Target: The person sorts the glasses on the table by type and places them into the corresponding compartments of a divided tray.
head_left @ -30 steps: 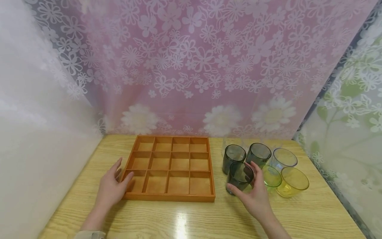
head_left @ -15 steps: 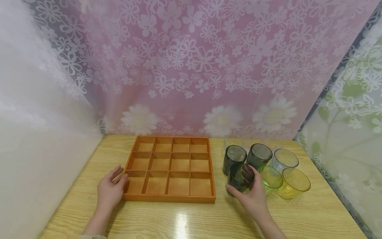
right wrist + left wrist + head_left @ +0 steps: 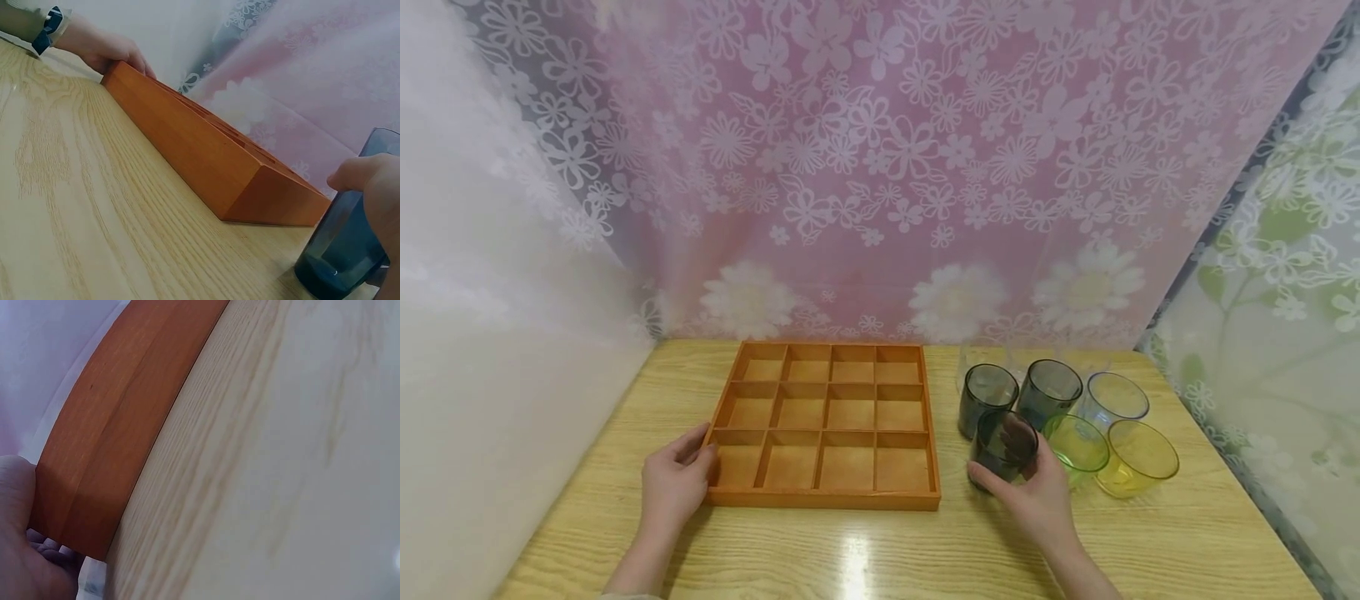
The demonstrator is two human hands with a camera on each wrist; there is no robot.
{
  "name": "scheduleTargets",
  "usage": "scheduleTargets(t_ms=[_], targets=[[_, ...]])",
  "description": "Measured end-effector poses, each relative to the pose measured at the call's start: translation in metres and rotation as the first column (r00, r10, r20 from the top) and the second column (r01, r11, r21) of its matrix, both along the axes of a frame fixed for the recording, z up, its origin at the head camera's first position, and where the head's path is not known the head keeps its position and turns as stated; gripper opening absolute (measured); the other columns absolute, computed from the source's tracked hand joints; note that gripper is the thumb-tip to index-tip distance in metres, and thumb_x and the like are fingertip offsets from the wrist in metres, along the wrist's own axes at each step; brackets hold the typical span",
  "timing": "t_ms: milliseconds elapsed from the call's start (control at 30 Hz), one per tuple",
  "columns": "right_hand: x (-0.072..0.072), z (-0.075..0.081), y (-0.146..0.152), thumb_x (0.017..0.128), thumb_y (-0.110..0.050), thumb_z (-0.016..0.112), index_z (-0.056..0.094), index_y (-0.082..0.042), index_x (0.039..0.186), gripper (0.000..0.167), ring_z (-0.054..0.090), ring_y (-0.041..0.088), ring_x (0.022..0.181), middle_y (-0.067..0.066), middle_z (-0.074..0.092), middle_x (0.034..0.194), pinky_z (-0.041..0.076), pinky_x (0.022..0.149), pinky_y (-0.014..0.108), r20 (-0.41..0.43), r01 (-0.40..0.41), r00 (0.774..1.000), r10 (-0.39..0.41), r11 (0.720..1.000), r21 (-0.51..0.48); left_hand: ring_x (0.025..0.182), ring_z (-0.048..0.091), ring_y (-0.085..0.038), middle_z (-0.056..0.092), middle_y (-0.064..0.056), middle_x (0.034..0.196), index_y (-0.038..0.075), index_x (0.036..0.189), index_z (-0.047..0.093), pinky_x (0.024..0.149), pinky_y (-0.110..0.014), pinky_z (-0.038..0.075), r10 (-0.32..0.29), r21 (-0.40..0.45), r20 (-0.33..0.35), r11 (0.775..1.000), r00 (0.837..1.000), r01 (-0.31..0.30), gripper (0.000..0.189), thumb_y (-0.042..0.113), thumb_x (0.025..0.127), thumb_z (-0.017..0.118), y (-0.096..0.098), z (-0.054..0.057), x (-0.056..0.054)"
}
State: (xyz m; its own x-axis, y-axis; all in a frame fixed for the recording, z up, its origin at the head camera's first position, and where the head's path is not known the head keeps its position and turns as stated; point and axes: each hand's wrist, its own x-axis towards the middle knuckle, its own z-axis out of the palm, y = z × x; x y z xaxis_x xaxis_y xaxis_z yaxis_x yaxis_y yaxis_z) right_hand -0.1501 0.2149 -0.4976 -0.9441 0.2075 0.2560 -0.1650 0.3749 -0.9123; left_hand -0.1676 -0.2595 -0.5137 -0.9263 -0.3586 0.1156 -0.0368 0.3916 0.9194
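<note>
Now the left hand [image 3: 673,479] has hold of the tray [image 3: 823,500]

Its fingers, spread a second ago, pinch the tray's left edge near the front corner, apparently steadying it on the desk [image 3: 790,550]. The right hand [image 3: 1041,504] grips the nearest dark cup [image 3: 996,446] between fingers and thumb, right of the tray.

Bright head view, glare on the table [image 3: 855,546]; 2 wrist views dimmer.
</note>
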Motion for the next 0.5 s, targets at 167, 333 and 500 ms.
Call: scheduleTargets(t_ms=[167, 333, 500], targets=[[0.0018, 0.0005, -0.0006, 0.070, -0.010, 0.102, 0.062, -0.005, 0.141, 0.081, 0.065, 0.024, 0.116, 0.012, 0.068, 0.128, 0.051, 0.091, 0.011, -0.003, 0.038, 0.999, -0.038, 0.999, 0.006, 0.119, 0.065, -0.035, 0.067, -0.024, 0.134, -0.003, 0.137, 0.068, 0.078, -0.004, 0.049, -0.002, -0.006, -0.002, 1.000, 1.000, 0.002, 0.036, 0.005, 0.102, 0.069, 0.0007, 0.0009, 0.0003], [0.0020, -0.0005, 0.0000, 0.066, -0.004, 0.102, 0.065, -0.004, 0.135, 0.079, 0.067, 0.019, 0.113, 0.010, 0.070, 0.125, 0.053, 0.092, 0.014, -0.036, 0.028, 0.999, -0.028, 1.000, -0.005, 0.119, 0.065, -0.033, 0.068, -0.023, 0.132, -0.002, 0.137, 0.069, 0.078, -0.005, 0.050, 0.006, -0.011, -0.008, 1.000, 1.000, -0.006, 0.036, 0.004, 0.102, 0.068, -0.0003, -0.0018, -0.0005], [0.0046, 0.0006, 0.0003, 0.064, 0.002, 0.102, 0.066, -0.001, 0.131, 0.076, 0.068, 0.023, 0.113, 0.012, 0.072, 0.124, 0.055, 0.094, 0.019, -0.084, -0.010, 0.996, 0.009, 1.000, -0.016, 0.119, 0.065, -0.033, 0.069, -0.024, 0.131, -0.003, 0.137, 0.069, 0.078, -0.005, 0.049, 0.007, -0.022, -0.005, 1.000, 1.000, -0.007, 0.036, 0.003, 0.102, 0.068, -0.0002, -0.0034, -0.0003]])
